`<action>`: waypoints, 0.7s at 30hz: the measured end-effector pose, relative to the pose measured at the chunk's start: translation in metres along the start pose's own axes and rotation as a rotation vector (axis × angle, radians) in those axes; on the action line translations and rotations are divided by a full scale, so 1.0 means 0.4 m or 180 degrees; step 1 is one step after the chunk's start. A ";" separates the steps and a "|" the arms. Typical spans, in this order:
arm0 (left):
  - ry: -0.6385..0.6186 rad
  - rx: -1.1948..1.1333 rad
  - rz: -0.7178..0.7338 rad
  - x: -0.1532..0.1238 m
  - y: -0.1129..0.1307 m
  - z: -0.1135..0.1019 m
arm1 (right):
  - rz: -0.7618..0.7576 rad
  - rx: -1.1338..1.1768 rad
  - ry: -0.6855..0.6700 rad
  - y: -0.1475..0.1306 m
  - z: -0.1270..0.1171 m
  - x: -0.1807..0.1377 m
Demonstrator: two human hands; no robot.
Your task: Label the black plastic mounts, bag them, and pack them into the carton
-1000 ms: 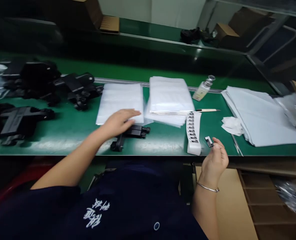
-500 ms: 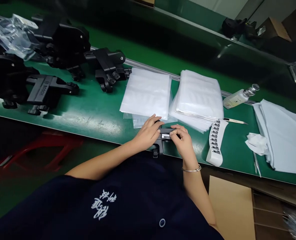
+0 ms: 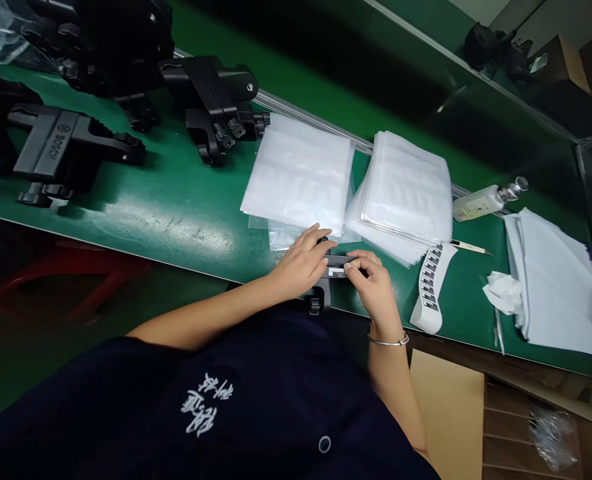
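Fingers of right hand pinch small label against black bracket at near edge of desk. Second ago label was held clear, near label strip. Left hand fingers curl over black bracket, steadying. Sticking looks underway.

You have the black plastic bracket lying flat at the green bench near edge, white label on top.
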State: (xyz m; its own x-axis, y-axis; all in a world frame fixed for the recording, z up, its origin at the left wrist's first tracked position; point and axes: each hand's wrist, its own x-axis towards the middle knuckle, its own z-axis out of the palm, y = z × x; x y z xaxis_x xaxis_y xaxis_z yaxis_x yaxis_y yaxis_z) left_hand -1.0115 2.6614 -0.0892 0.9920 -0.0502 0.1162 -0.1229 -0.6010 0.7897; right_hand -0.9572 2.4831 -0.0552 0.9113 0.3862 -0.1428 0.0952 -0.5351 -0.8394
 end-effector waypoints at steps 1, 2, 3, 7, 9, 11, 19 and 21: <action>-0.0006 0.0012 -0.0008 0.000 0.000 -0.001 | 0.0002 0.0003 -0.0006 0.000 0.000 0.000; -0.0015 0.0025 -0.0016 0.000 0.001 -0.002 | 0.0002 0.0004 -0.0014 0.000 0.000 0.000; -0.0022 0.0033 -0.0024 0.000 0.001 -0.002 | 0.0002 -0.0001 -0.0019 0.000 -0.001 0.000; -0.0033 -0.0001 -0.0046 0.000 0.003 -0.001 | 0.0004 -0.0040 -0.0011 -0.004 0.000 -0.001; -0.0019 -0.0033 -0.0043 -0.001 0.003 -0.002 | -0.0011 -0.0085 -0.0005 -0.007 0.001 -0.002; 0.0125 -0.0041 0.0038 -0.005 0.001 -0.008 | -0.0043 -0.0148 -0.0006 -0.009 0.002 -0.002; -0.0040 0.0507 0.1430 -0.028 -0.047 -0.068 | -0.0057 -0.0141 -0.0020 -0.008 0.004 0.003; 0.0133 0.0746 0.1823 -0.029 -0.064 -0.073 | -0.0027 -0.0116 -0.0034 -0.007 0.005 0.005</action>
State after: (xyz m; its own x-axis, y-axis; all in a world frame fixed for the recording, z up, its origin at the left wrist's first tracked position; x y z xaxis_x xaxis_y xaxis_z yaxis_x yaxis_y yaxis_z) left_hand -1.0207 2.7007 -0.0931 0.7678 -0.3882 0.5097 -0.6209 -0.6473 0.4422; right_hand -0.9563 2.4869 -0.0540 0.9061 0.3987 -0.1416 0.1176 -0.5588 -0.8209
